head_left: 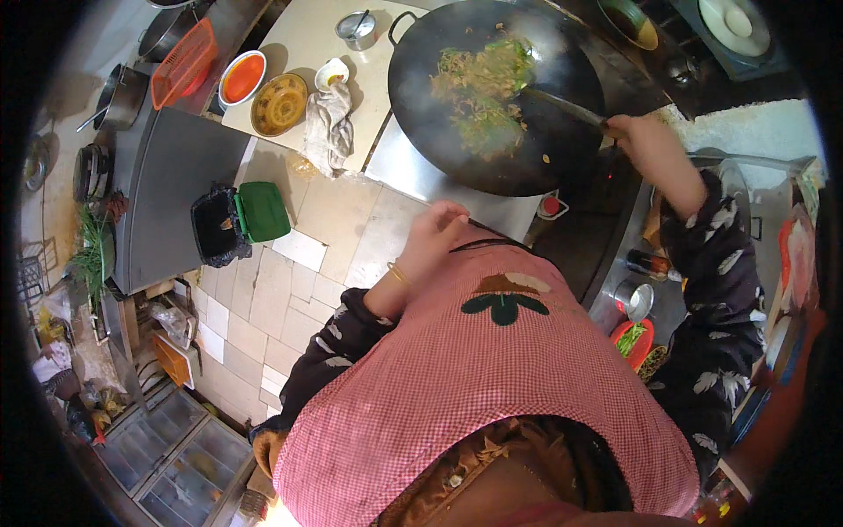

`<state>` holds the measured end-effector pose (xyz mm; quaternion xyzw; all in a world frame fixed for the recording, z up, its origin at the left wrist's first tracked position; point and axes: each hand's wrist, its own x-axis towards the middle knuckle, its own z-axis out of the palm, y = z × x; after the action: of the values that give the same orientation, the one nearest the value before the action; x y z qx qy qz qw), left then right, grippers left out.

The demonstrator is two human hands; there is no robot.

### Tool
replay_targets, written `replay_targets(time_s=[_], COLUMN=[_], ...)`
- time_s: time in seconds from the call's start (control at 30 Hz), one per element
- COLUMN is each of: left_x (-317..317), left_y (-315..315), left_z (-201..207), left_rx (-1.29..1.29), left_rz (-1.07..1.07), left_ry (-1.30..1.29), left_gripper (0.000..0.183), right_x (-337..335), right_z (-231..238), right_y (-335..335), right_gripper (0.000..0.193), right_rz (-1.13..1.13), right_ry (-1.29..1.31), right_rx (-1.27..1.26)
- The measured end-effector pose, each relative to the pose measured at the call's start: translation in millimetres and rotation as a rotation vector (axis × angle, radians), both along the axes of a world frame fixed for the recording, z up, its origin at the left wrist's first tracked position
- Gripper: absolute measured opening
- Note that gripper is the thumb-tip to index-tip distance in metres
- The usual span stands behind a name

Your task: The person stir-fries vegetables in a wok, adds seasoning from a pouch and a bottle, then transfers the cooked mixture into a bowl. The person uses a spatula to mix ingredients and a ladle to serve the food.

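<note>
The right hand [648,147] grips a long grey metal cooking tool [566,107], its end in stringy green-and-brown food [483,79] inside the big round black wok [421,119]. The left hand [435,237], fingers bent, is near the wok; I cannot tell if it is closed.

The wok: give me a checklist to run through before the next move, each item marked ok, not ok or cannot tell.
1. Utensil gripped: ok. The right hand holds the handle of the long utensil.
2. Utensil at the food: ok. Its far end reaches the edge of the food.
3. Food inside the wok: ok. The pile lies within the rim; one small piece sits apart, also inside.
4. Left hand clear of the wok: ok. It is in front of the apron, off the rim.
5. Cloth clear of the wok: ok. It lies on the counter, apart from it.
6. Food cooked through: cannot tell. It looks blurred.
</note>
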<state>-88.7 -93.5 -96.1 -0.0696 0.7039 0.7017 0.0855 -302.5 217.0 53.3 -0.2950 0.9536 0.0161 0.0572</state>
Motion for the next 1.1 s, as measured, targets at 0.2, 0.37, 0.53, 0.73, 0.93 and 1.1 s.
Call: replay_targets(time_s=[0.2,0.37,0.53,0.73,0.93,1.1], left_x=[10,16,13,17,22,17], left_y=[-8,-8,-7,-14,-7,1], left_z=[-10,-16,-13,-20,-24,-14], left_rx=[-0.017,0.005,0.026,-0.007,-0.108,-0.201], left_rz=[0.082,0.1,0.061,0.047,0.039,-0.069], left_ry=[0.021,-0.11,-0.026,-0.004,0.013,0.039], left_gripper=[0.017,0.019,0.02,0.021,0.023,0.023], right_x=[-37,-24,-13,-86,-42,-9], right_z=[145,108,3,59,-10,1], right_y=[24,2,1,84,46,36], right_gripper=[0.022,0.022,0.024,0.036,0.038,0.037], right_rz=[-0.026,0.195,0.01,-0.604,-0.457,0.098], right_ry=[-0.247,-0.543,-0.242,-0.955,-0.625,-0.325], right_rx=[0.216,0.098,-0.098,-0.755,-0.471,-0.097])
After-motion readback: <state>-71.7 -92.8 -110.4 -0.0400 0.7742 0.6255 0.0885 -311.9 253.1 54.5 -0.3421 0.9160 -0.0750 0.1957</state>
